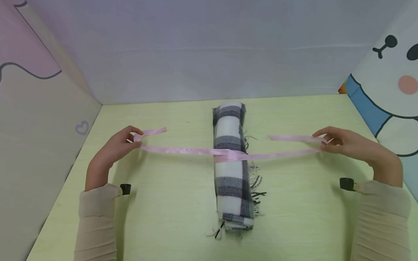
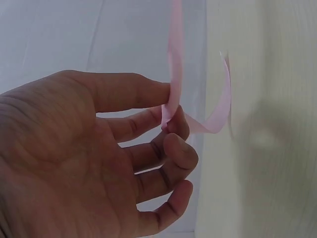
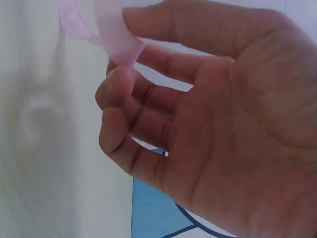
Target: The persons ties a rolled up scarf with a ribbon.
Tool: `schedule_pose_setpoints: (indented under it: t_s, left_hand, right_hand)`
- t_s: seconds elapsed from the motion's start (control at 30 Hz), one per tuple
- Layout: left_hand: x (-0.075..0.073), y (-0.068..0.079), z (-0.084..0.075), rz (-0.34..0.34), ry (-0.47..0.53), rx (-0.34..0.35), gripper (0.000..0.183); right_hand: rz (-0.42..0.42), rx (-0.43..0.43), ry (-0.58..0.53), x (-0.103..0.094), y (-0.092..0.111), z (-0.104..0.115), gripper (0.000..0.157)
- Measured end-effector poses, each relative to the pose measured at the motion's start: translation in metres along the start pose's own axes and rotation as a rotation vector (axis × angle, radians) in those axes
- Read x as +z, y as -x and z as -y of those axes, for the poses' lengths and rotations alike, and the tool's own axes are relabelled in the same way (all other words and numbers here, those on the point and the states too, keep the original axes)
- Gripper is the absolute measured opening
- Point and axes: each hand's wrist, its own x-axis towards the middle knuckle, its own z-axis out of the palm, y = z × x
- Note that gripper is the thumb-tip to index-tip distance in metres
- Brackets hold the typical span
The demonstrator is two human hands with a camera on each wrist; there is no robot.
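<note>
A rolled plaid scarf in grey, white and black lies lengthwise on the table, fringe sticking out along its right side and near end. Around its middle runs a pink ribbon, crossed on top, with its two ends stretched out to either side. My left hand pinches the left end between thumb and fingers, and a short tail hangs past them; the left wrist view shows the ribbon at the thumb tip. On the other side my right hand pinches the right end, its tail pointing back toward the scarf.
The pale wooden table meets a plain light wall at the back. Printed panels stand at both sides, the right one with a cartoon figure. A small black device sits at the left cuff, another at the right.
</note>
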Motion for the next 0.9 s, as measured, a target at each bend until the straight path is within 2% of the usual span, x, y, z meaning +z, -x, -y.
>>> schedule_pose_setpoints:
  t_s: [0.23, 0.4, 0.6, 0.77, 0.9]
  left_hand:
    - [0.0, -0.003, 0.008, 0.075, -0.04, -0.038, 0.046]
    - [0.001, -0.004, 0.01, 0.127, -0.088, -0.082, 0.044]
    - [-0.002, -0.001, 0.009, 0.194, -0.143, -0.101, 0.05]
    - [-0.003, 0.002, 0.003, 0.178, -0.175, -0.091, 0.05]
    - [0.001, 0.005, -0.007, 0.139, -0.194, -0.024, 0.048]
  right_hand:
    - [0.024, 0.029, 0.053, -0.002, -0.001, -0.001, 0.039]
    - [0.067, 0.083, 0.08, -0.004, 0.0, 0.001, 0.04]
    - [0.056, 0.081, 0.138, -0.008, 0.003, 0.006, 0.031]
    - [0.037, 0.074, 0.148, -0.01, 0.006, 0.019, 0.027]
    - [0.033, 0.049, 0.078, -0.008, 0.007, 0.034, 0.028]
